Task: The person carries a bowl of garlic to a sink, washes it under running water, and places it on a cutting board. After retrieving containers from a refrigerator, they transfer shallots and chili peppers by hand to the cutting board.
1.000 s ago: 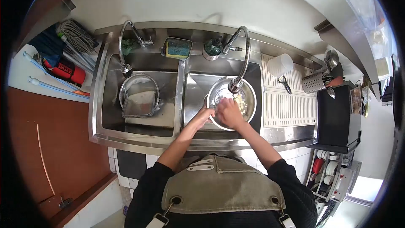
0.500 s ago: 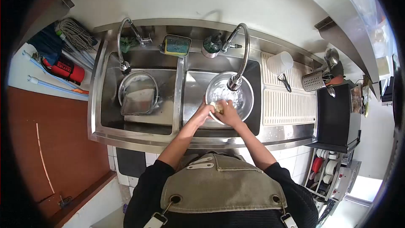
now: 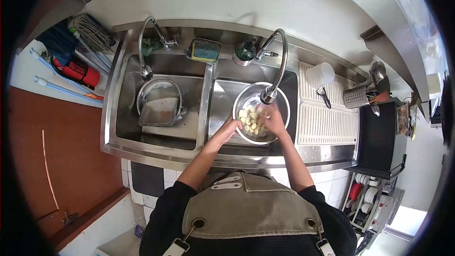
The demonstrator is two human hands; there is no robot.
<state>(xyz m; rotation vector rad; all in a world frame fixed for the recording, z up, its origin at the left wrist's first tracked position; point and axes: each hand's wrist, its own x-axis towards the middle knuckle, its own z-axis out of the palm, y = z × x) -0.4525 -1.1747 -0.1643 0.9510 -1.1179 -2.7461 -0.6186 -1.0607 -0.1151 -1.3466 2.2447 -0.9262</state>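
A shiny metal bowl (image 3: 239, 98) sits in the right sink basin under the spring-neck faucet (image 3: 268, 96). Inside it lie several pale yellow pieces that look like peeled garlic cloves (image 3: 251, 119). My left hand (image 3: 231, 128) grips the bowl's near-left rim, thumb over the edge. Over the right side of the bowl, my right hand (image 3: 275, 121) is among the cloves. Its fingers are blurred, so whether they hold any clove cannot be made out.
The left basin holds a round metal strainer or bowl (image 3: 177, 91) and a rectangular tray (image 3: 157, 119). Behind are a sponge in a dish (image 3: 205, 51) and a dark bottle (image 3: 244, 51). On the right drainboard (image 3: 327, 128) stand a white container (image 3: 320, 75) and a utensil holder (image 3: 355, 96).
My hands were together at the bowl's near-left side, around the pale cloves. Now my right hand has moved right, and the cloves lie spread in the bowl. The view has shifted slightly.
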